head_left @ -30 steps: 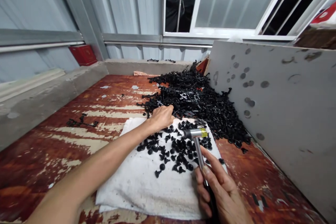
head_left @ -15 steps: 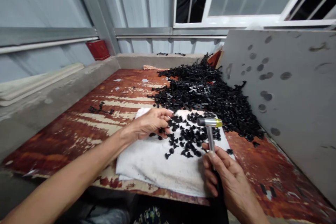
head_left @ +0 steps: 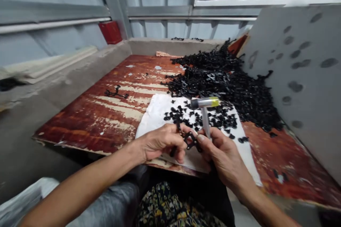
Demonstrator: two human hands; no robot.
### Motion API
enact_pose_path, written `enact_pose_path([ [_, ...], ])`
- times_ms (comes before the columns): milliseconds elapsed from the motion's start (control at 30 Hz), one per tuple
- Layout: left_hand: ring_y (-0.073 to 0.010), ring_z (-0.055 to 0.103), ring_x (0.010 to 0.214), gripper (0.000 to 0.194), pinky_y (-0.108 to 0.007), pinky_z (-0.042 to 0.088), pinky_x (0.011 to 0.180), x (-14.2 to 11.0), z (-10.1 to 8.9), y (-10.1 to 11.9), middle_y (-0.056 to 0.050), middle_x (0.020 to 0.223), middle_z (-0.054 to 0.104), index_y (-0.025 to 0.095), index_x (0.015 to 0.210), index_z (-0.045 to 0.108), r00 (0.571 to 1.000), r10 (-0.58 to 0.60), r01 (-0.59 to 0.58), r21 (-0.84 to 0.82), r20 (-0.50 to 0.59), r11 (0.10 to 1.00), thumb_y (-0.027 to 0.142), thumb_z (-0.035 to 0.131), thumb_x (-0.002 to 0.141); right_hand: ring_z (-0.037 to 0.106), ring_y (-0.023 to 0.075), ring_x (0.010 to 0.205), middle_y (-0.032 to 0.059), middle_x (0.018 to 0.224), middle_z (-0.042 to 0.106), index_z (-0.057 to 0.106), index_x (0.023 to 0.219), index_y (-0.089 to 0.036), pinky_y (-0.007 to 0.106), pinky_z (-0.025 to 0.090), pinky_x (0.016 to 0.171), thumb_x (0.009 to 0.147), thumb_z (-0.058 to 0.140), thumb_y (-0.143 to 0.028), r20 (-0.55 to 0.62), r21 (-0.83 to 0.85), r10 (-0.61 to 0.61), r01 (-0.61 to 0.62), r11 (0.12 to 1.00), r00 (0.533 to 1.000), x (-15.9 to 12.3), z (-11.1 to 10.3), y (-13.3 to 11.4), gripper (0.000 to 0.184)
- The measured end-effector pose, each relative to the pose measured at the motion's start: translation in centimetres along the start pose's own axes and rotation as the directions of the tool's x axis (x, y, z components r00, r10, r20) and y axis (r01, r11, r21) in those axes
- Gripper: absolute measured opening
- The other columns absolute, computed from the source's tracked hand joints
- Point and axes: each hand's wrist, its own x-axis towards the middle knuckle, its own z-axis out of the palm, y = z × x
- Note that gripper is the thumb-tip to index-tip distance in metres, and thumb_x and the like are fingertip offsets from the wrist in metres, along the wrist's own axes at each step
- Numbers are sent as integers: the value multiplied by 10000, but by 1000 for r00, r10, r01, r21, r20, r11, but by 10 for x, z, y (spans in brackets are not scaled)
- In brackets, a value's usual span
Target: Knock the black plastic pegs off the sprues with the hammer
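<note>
My left hand (head_left: 162, 143) is closed on a black plastic frame piece (head_left: 190, 140) at the near edge of the white cloth (head_left: 157, 111). My right hand (head_left: 222, 154) grips the handle of a small metal hammer (head_left: 205, 108) with a yellow-tipped head, which stands upright, and its fingertips also touch the black piece. Both hands meet over the cloth's front edge. Loose small black plastic parts (head_left: 210, 118) lie scattered on the cloth behind the hands.
A big heap of black plastic pieces (head_left: 226, 81) fills the back right of the worn red board (head_left: 106, 113). A grey spotted panel (head_left: 301, 74) walls the right side. One stray black frame (head_left: 115, 93) lies at left. A red box (head_left: 110, 32) sits on the ledge.
My left hand came back from the heap toward me with a black frame piece. My right hand with the hammer rose to meet it. The view dropped and pulled back.
</note>
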Motion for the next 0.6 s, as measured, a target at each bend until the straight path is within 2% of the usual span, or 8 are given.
enact_pose_path([
  [67, -77, 512, 419, 336, -258, 507, 479, -1, -1, 0, 66, 553, 546, 171, 861, 553, 999, -17, 17, 17, -44, 1000, 274, 740, 602, 334, 56, 399, -72, 537, 452, 591, 814, -186, 182, 271, 333, 766, 702, -568, 47, -36, -23, 25, 999, 999, 0, 2, -2, 400],
  [133, -61, 462, 394, 384, -247, 493, 415, -3, -3, -1, 76, 542, 521, 172, 797, 530, 993, -4, 5, 13, -122, 1000, 326, 805, 578, 338, 62, 398, -78, 529, 432, 581, 823, -191, 182, 277, 335, 806, 656, -572, 72, -56, -24, 28, 998, 997, -2, 0, -3, 388],
  [233, -48, 419, 375, 427, -193, 423, 341, -6, -8, -4, 88, 506, 492, 167, 769, 524, 969, 20, -15, 21, -247, 1000, 303, 853, 533, 353, 58, 391, -80, 577, 456, 553, 873, -203, 178, 294, 331, 842, 622, -557, 33, -45, -2, 3, 999, 999, -7, -8, 0, 362],
  [367, -47, 408, 357, 338, -165, 354, 297, -3, -18, -7, 80, 488, 488, 153, 714, 533, 922, 34, -6, 73, -386, 997, 238, 826, 569, 374, 48, 397, -79, 642, 481, 541, 886, -206, 166, 305, 324, 836, 646, -508, -17, 27, 10, -9, 1000, 1000, -13, -17, 9, 324],
  [500, -34, 389, 331, 255, -141, 282, 270, 2, -18, -6, 72, 487, 499, 140, 670, 539, 892, 41, 21, 132, -451, 991, 172, 785, 612, 351, 34, 384, -92, 622, 446, 536, 859, -197, 148, 302, 309, 824, 670, -466, -10, 106, 3, -2, 994, 1000, -13, -18, 14, 302],
  [600, -11, 368, 321, 243, -120, 249, 266, 4, -13, -3, 66, 523, 533, 137, 673, 538, 900, 47, 10, 127, -433, 992, 141, 776, 627, 347, 33, 384, -94, 609, 445, 536, 855, -196, 138, 309, 302, 818, 672, -464, -2, 125, 16, -16, 992, 1000, -12, -17, 14, 303],
])
